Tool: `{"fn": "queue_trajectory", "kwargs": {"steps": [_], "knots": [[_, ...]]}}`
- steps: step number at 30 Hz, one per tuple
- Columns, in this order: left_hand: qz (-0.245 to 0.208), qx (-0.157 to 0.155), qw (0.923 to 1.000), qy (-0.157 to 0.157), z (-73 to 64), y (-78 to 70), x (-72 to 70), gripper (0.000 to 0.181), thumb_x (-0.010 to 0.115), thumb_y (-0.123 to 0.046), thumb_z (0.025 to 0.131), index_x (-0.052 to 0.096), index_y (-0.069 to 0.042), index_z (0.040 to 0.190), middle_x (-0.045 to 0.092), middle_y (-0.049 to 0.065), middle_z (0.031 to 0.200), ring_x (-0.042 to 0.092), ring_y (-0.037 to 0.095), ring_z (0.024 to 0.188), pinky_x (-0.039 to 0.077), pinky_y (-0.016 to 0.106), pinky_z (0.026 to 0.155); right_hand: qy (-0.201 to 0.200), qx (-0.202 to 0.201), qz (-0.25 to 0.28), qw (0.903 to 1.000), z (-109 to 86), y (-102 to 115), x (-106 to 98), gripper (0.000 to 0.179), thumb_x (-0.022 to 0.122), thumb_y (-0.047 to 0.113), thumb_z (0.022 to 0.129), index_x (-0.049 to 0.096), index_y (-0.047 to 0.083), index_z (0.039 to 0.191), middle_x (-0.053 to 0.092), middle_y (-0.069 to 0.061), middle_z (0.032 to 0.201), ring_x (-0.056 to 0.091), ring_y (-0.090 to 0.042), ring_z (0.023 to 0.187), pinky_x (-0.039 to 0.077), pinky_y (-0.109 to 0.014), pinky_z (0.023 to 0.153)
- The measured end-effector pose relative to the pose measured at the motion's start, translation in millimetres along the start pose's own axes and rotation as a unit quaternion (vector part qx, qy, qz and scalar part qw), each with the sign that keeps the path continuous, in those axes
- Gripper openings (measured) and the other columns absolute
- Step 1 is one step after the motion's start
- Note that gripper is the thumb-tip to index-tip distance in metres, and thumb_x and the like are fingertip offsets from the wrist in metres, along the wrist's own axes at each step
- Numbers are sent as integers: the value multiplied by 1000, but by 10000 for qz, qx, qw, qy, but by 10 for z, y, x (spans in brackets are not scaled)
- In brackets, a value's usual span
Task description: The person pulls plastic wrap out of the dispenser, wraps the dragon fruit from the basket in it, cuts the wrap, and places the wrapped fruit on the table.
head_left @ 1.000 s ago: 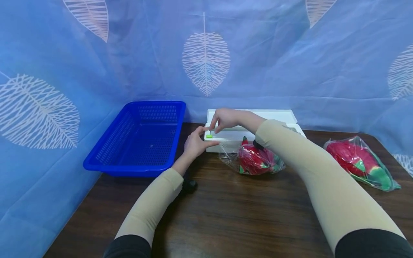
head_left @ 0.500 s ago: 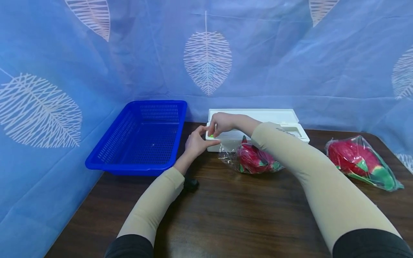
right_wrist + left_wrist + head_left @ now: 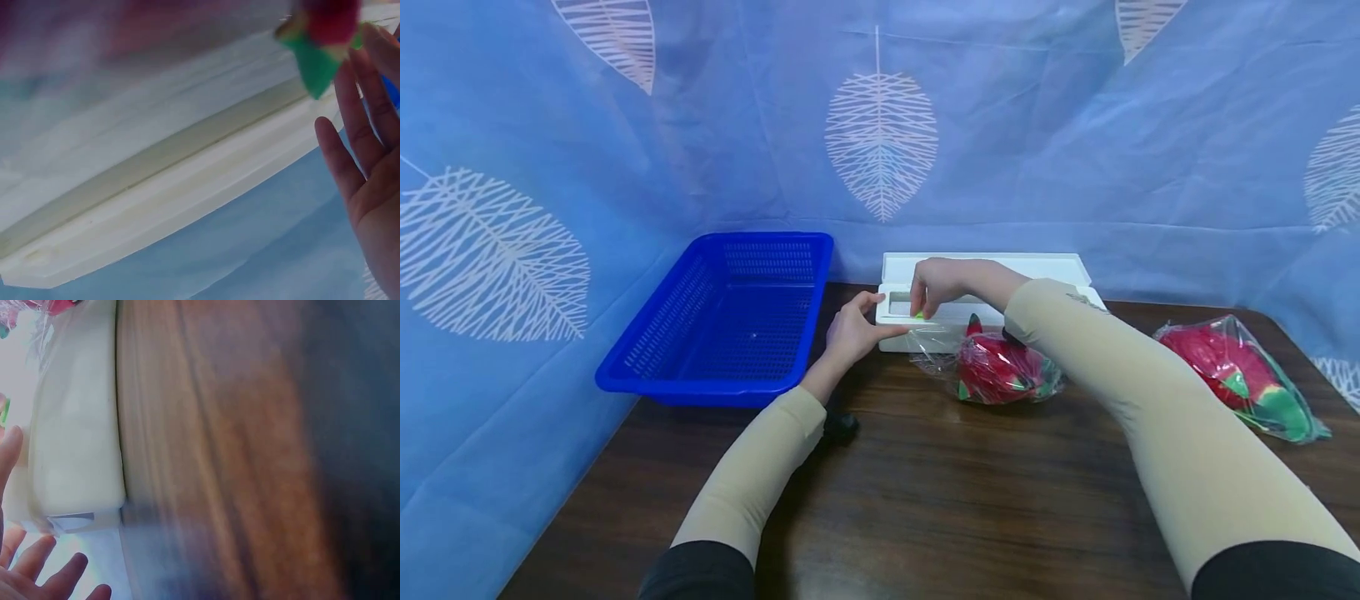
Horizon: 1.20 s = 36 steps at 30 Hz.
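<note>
A long white cling film dispenser lies near the back of the table, its lid tipped back. My left hand holds its left end, thumb at the front edge and fingers at the side. Reaching over the top, my right hand pinches a small bright green slider on the dispenser. In the right wrist view the outer fingers extend beside the box. A red and green plush dragon fruit, loosely covered in clear plastic, sits in front of the dispenser. The right forearm hides the dispenser's right part.
To the left stands a blue perforated plastic basket. Another dragon fruit wrapped in clear plastic lies at the right. A blue leaf-patterned cloth hangs behind the dark wooden table.
My right hand has moved a little to the right along the dispenser, and the green slider with it. My left hand stays at the left end.
</note>
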<state>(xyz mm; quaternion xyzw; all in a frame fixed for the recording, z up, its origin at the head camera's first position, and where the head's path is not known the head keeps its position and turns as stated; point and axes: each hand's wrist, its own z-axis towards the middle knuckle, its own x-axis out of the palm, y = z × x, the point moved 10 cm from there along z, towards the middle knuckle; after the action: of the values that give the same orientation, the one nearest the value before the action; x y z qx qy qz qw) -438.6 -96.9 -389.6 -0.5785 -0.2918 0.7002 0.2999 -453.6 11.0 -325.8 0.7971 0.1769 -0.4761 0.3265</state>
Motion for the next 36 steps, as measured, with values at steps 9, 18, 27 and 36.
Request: {"fn": "queue_trajectory", "kwargs": {"steps": [9, 18, 27, 36], "knots": [[17, -6, 10000, 6, -31, -2, 27, 68, 86, -51, 65, 63, -19, 121, 59, 6, 134, 55, 24, 122, 49, 40, 88, 132, 213, -32, 9997, -122, -118, 27, 14, 72, -6, 83, 77, 4, 92, 72, -7, 94, 65, -25, 93, 53, -39, 85], [-1, -40, 10000, 79, -39, -38, 68, 67, 87, -52, 65, 64, -19, 119, 59, 7, 133, 54, 23, 123, 47, 40, 91, 151, 127, 161, 9997, -266, -294, 55, 18, 69, -11, 81, 76, 0, 92, 72, -9, 93, 65, -22, 85, 54, -38, 81], [63, -25, 10000, -71, -4, 25, -52, 67, 88, -51, 63, 65, -22, 119, 60, 9, 131, 55, 23, 122, 49, 42, 87, -67, 259, 328, 9991, -545, -671, -12, 16, 68, -10, 83, 76, -1, 94, 71, -12, 98, 66, -29, 94, 54, -44, 82], [51, -36, 10000, -14, 17, 20, -9, 67, 87, -52, 63, 64, -22, 119, 59, 9, 133, 53, 24, 123, 47, 42, 91, -248, 264, 466, 9983, -742, -816, 0, 18, 66, -9, 84, 75, 0, 97, 71, -10, 96, 65, -29, 92, 55, -43, 78]]}}
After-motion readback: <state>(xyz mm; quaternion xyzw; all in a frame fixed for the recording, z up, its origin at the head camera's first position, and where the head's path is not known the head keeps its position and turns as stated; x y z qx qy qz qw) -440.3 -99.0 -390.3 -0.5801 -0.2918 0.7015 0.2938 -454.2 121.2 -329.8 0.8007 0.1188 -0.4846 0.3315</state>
